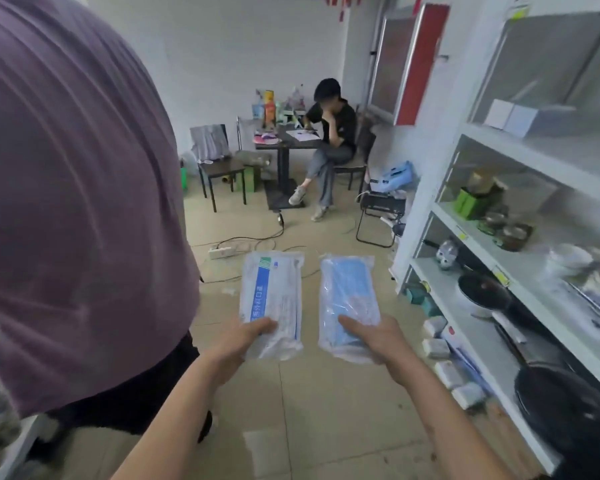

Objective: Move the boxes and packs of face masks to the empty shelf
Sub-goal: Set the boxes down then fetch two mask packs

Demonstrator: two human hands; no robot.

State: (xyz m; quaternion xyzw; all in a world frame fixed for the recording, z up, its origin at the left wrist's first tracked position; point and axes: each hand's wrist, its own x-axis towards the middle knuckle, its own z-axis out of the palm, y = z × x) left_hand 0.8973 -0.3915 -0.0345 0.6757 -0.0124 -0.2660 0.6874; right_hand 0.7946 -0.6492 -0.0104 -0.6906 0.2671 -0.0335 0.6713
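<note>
My left hand [243,344] grips the near end of a white mask pack with a blue stripe [272,299], held flat over the floor. My right hand [378,337] holds a clear pack of blue masks [349,299] the same way, just to the right of the first. Both packs point away from me, side by side and apart. A white shelf unit [520,157] stands on my right; two white boxes [513,117] sit on its upper shelf. Several small white packs [447,362] lie along the bottom shelf.
A person in a purple shirt [66,202] stands close on my left and blocks that side. Another person sits at a dark table [288,142] at the back. A power strip [222,251] and cables cross the floor ahead. Pans and bowls fill the lower shelves.
</note>
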